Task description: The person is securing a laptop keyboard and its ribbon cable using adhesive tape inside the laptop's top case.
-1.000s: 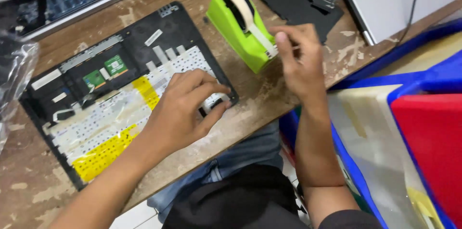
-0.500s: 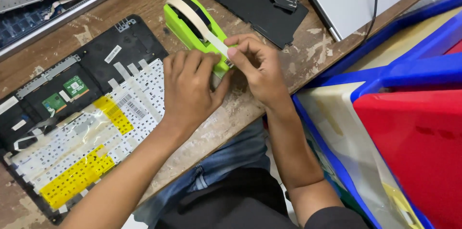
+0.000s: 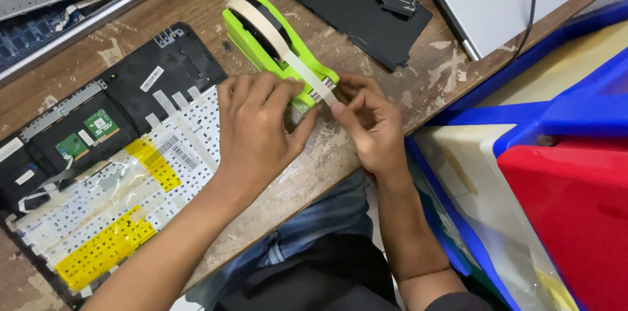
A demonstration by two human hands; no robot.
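Two hands meet at a green tape dispenser (image 3: 261, 39) near the middle of the tabletop (image 3: 196, 3). Left hand (image 3: 258, 131) rests curled over the dispenser's near end. Right hand (image 3: 369, 124) pinches the tape (image 3: 297, 66) strip between thumb and fingertips at the cutter. Left of them, an upturned keyboard (image 3: 118, 173) lies along the near edge.
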